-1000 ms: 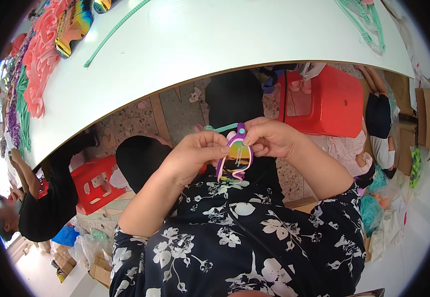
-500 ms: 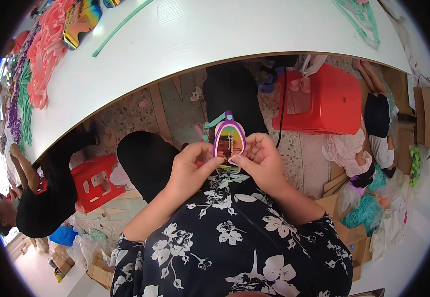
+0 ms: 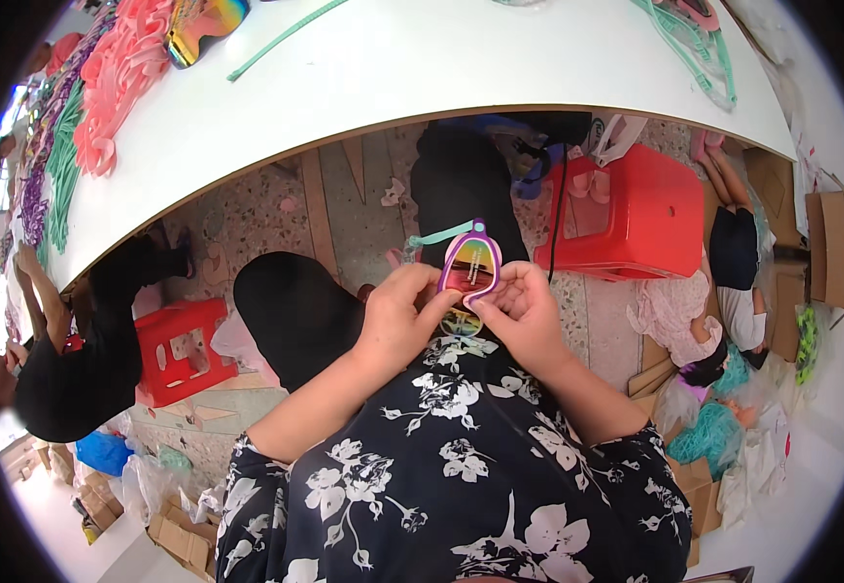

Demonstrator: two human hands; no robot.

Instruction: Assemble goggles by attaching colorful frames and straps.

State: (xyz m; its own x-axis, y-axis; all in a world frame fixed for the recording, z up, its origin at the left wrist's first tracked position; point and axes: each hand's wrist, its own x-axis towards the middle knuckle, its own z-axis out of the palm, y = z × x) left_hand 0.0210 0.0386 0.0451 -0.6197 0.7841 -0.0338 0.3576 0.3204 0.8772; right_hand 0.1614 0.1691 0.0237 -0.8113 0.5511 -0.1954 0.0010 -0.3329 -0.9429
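Held upright over my lap is a pair of swim goggles (image 3: 470, 262) with a purple rim and a rainbow mirrored lens. One eyepiece stands uppermost; the other, lower down, is partly hidden by my fingers. From the top end a teal strap (image 3: 441, 236) runs off to the left. My left hand (image 3: 404, 316) pinches the goggles' left edge near the nose bridge, thumb in front. On the opposite side my right hand (image 3: 524, 316) grips the rim, its thumb close to the left thumb. Both hands are closed on the goggles.
Beyond my knees curves a white table (image 3: 393, 83) bearing coral straps (image 3: 125, 73), green straps (image 3: 64, 165), mirrored goggles (image 3: 203, 29) and teal-strapped goggles (image 3: 704, 49). Red stools (image 3: 660, 214) stand on both sides. A person in black (image 3: 77, 364) sits at left; others are at right near cardboard boxes.
Both hands and the goggles have shifted slightly right in view, and the goggles lean a little more to the right. The surroundings have shifted a little too. My grip stays on both sides.
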